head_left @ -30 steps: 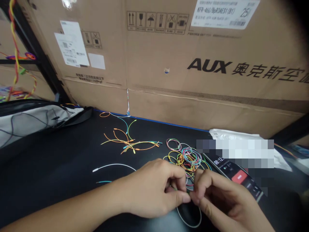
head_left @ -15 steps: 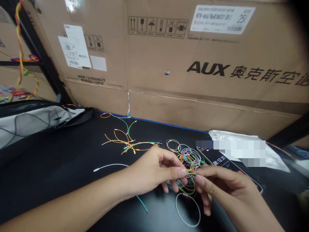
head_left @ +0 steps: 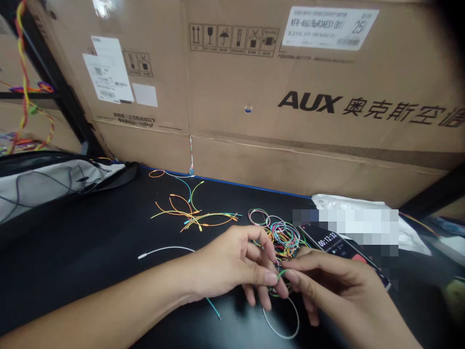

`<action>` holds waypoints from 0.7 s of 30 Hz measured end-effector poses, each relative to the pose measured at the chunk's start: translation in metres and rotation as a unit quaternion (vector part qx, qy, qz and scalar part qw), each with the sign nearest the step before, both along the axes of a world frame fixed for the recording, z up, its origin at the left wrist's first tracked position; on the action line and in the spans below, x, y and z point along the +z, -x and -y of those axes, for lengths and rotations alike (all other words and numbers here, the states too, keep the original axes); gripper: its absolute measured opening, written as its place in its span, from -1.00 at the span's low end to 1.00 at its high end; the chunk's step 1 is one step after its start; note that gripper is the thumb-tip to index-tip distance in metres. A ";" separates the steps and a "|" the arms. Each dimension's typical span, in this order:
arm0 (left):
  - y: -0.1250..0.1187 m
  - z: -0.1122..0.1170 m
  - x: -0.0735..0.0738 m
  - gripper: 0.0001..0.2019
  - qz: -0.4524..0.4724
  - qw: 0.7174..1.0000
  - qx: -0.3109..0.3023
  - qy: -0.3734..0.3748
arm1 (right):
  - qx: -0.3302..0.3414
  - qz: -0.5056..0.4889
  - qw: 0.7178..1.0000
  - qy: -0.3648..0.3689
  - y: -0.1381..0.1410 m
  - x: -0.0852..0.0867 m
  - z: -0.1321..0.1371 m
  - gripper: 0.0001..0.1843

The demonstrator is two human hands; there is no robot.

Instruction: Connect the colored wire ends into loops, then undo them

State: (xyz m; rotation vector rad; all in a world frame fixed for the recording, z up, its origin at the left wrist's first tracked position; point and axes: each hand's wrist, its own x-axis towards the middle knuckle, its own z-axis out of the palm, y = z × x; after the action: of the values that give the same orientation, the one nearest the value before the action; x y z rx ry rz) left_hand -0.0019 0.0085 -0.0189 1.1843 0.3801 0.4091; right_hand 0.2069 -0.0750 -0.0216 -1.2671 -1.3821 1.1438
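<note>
Left hand [head_left: 232,264] comes in from lower left, fingers curved, thumb and fingertips drawn in narrow toward the right hand [head_left: 327,286], which is also narrow, fingers pinched. Short green cord [head_left: 281,274] sits right between the two hands, held at the fingertips; exact grip hard to tell, the fingers cover most of it. Hands close together, nearly touching at the tips.

Pile of coloured cord loops [head_left: 281,237] just past the fingers, some loops running under the hands. White cord loop [head_left: 280,337] lies below the right hand on the table. Teal cord [head_left: 213,309] sticks out from under the left wrist. White cord [head_left: 163,249] lies just beyond the left forearm. Loose orange, yellow and teal cords [head_left: 189,213] in a tangle further left of the pile.

Phone [head_left: 334,245] just right of the pile, screen on, timer reading 00:12:32. White plastic bag [head_left: 327,201] behind it, partly blurred out. Grey and black bag [head_left: 54,184] at left edge of the black table [head_left: 90,228]. Big cardboard box [head_left: 247,82] with AUX print stands behind the table. Twisted yellow and red cord [head_left: 23,72] hangs at upper left.
</note>
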 end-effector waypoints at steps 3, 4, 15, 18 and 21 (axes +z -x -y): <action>-0.002 0.001 -0.001 -0.63 0.015 1.000 0.017 -0.012 | 0.004 -0.003 1.000 -0.009 0.000 -0.001 -0.001 -0.85; -0.002 0.001 -0.001 -0.60 0.017 0.999 0.025 -0.017 | 0.002 -0.005 1.000 -0.006 0.001 0.000 -0.001 -0.84; -0.006 0.014 0.000 -0.64 -0.082 0.977 0.138 -0.143 | -0.059 -0.035 0.998 0.001 0.013 -0.006 -0.001 -0.79; -0.005 0.008 -0.001 -0.65 -0.046 0.989 0.113 -0.088 | -0.040 -0.034 0.998 -0.022 0.007 -0.007 -0.004 -0.82; -0.002 -0.001 -0.002 -0.67 -0.015 0.995 0.085 -0.043 | -0.043 -0.030 0.998 -0.030 0.003 -0.003 -0.006 -0.84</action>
State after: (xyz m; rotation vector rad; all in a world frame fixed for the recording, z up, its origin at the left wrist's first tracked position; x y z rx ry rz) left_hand 0.0006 0.0093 -0.0205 1.2471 0.4954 0.5597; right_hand 0.2037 -0.0694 -0.0241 -1.2282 -1.2959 1.0665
